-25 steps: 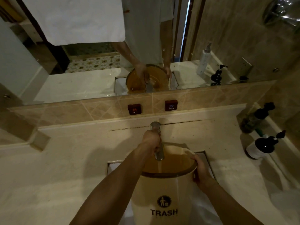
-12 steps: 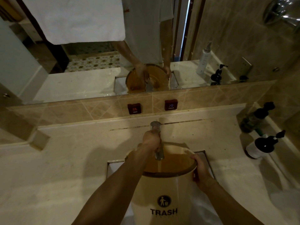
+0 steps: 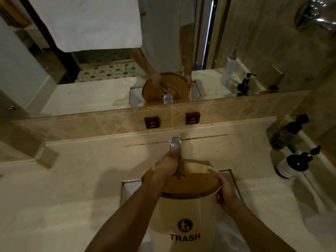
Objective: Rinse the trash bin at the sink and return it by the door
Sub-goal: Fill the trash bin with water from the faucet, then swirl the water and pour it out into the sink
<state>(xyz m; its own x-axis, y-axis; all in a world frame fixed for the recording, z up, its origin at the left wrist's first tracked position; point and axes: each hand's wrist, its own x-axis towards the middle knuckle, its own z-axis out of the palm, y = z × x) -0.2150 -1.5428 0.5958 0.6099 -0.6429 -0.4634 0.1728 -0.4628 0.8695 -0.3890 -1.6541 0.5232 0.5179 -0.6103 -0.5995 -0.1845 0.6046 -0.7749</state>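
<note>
At the lower centre of the frame we hold the cream trash bin [image 3: 183,213], printed TRASH with a litter pictogram, standing in the sink [image 3: 127,190] with its brown-rimmed mouth tipped under the faucet [image 3: 177,157]. Our left hand [image 3: 168,165] has its fingers curled round the chrome faucet spout, over the far rim of the bin. Our right hand [image 3: 225,191] grips the bin's rim on the right side, thumb over the edge and fingers wrapped down the outer wall. We cannot tell whether water is running.

Above the faucet, two dark square buttons sit in the tiled backsplash, one marked HOT [image 3: 152,122] and one marked COLD [image 3: 192,118]. At the right edge of the marble countertop [image 3: 63,188] stand two dark pump bottles [image 3: 294,164], near each other. The mirror [image 3: 91,70] across the upper frame reflects the bin, both hands and a white towel [image 3: 87,22] hanging at upper left.
</note>
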